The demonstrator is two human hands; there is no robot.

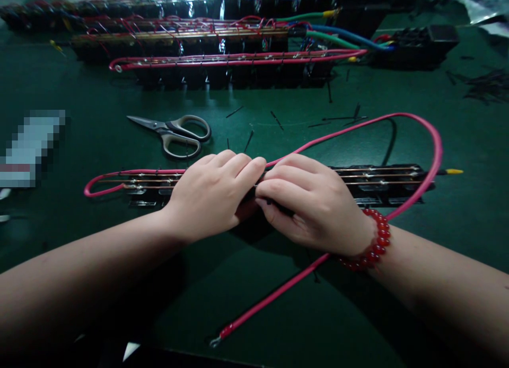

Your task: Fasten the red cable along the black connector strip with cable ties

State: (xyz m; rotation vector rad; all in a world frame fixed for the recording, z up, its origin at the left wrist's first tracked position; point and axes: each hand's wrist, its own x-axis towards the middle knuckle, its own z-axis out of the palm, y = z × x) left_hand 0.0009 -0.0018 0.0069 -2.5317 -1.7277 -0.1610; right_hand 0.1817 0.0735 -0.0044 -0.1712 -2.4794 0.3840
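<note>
A long black strip with copper-coloured rods [382, 176] lies crosswise on the green table. Along its far side runs a pink cable [436, 145], which bends round at the left end and loops back on the right, down to a ring terminal [215, 341] near me. My left hand [214, 193] is closed over the middle of the strip and the cable; its fingertips are hidden. Right beside it, my right hand [312, 203] pinches with thumb and forefinger at the strip. A small dark bit shows between those fingers, too small to name.
Scissors [173, 133] lie beyond the strip, left of centre. Several thin black ties [277, 120] are scattered there, with a pile of thin black pieces [487, 86] at right. Wired strips [238, 60] fill the back. A blurred-out pale object [34, 148] is at left.
</note>
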